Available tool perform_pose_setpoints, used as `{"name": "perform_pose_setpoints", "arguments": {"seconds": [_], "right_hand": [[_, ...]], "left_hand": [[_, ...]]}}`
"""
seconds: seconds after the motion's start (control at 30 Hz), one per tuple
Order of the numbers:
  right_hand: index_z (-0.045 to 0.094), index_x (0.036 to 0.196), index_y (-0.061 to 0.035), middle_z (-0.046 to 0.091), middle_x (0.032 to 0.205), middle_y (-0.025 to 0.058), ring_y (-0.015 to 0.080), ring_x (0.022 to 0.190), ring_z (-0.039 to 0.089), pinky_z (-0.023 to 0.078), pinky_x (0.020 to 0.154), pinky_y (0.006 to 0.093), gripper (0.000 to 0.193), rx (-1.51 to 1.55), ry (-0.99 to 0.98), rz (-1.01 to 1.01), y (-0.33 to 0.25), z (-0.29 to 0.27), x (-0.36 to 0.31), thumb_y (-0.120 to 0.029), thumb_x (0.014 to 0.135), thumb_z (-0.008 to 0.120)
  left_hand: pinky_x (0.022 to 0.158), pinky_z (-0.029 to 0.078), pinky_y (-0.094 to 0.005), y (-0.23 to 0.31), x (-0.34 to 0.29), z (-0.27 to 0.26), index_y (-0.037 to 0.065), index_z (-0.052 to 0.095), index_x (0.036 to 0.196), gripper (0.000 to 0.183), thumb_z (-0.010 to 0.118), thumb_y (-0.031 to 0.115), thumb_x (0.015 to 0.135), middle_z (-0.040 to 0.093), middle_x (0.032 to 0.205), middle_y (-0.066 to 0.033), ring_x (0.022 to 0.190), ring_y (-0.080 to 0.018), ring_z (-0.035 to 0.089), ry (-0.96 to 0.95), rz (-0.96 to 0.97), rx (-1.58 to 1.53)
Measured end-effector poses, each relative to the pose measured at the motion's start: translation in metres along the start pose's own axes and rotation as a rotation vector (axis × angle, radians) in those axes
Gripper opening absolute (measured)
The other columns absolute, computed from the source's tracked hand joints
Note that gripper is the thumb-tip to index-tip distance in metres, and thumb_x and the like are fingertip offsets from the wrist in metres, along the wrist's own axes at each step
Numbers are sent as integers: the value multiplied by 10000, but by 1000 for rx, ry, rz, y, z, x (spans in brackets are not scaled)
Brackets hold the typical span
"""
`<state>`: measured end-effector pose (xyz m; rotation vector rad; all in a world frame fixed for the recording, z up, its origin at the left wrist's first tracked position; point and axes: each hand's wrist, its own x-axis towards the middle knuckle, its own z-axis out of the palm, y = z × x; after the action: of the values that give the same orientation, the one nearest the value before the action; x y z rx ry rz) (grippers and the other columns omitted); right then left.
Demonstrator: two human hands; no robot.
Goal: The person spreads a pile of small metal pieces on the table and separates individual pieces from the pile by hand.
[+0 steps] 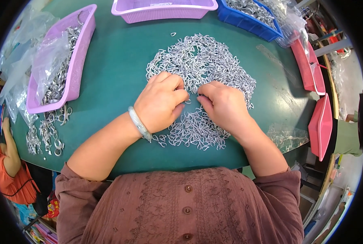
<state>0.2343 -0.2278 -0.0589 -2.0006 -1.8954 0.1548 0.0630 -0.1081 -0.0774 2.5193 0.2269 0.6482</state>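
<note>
A large heap of small silver wire loops [201, 53], teardrop-shaped, is spread over the green table beyond my hands. My left hand [159, 99], with a pale bangle [139, 123] on its wrist, is closed at the heap's near left edge, thumb and fingers bent together. Facing it across a narrow gap, my right hand [224, 105] is also closed, its thumb against the curled index finger. What either hand's fingertips hold is too small to make out. A second, smaller pile of the same loops [197, 132] lies nearer my body, between my forearms.
A purple basket [81, 61] of metal parts and plastic bags stands left, with loose ring-like pieces [51, 134] beside it. Another purple basket [165, 14] and a blue bin [246, 26] are at the far edge. Red trays [320, 128] line the right. A person in orange [16, 179] is at left.
</note>
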Motion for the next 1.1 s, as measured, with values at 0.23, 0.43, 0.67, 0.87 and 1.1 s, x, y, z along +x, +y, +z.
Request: {"name": "perform_pose_setpoints", "arguments": {"seconds": [0.23, 0.43, 0.67, 0.87, 1.1], "right_hand": [[630, 824, -80, 625, 782, 103, 324, 717, 647, 518, 632, 441, 52, 101, -47, -2, 3, -11, 6, -129, 840, 623], [621, 809, -75, 634, 793, 105, 327, 732, 642, 514, 646, 441, 79, 34, -37, 56, -1, 2, 16, -148, 836, 637], [662, 824, -69, 667, 822, 113, 337, 785, 653, 523, 699, 435, 86, 139, -75, 28, 5, -12, 9, -133, 846, 609], [687, 857, -72, 675, 842, 112, 337, 807, 655, 524, 717, 426, 93, 70, -16, 59, 12, -18, 1, -119, 858, 607], [699, 898, -93, 658, 845, 100, 326, 777, 653, 520, 686, 428, 92, 104, -30, 48, 10, -14, -1, -136, 853, 633]], "left_hand": [[852, 433, -379, -1, 1, 4, 53, 664, 830, 142, 717, 26, 702, 565, 939, -70, 921, -275, 543, 13, 47, 3], [844, 427, -390, 2, 1, 0, 73, 713, 875, 192, 723, 49, 685, 561, 945, -69, 915, -269, 545, -52, 96, -8], [845, 423, -386, -3, 1, -4, 73, 734, 886, 196, 688, 32, 700, 562, 919, -71, 910, -271, 544, 8, 11, 53], [849, 423, -385, -2, 2, -4, 65, 734, 893, 204, 683, 26, 699, 563, 924, -71, 913, -270, 540, -17, 37, 65], [851, 420, -387, -3, 0, -3, 68, 730, 890, 204, 679, 21, 697, 563, 922, -71, 913, -268, 542, -16, 51, 15]]}}
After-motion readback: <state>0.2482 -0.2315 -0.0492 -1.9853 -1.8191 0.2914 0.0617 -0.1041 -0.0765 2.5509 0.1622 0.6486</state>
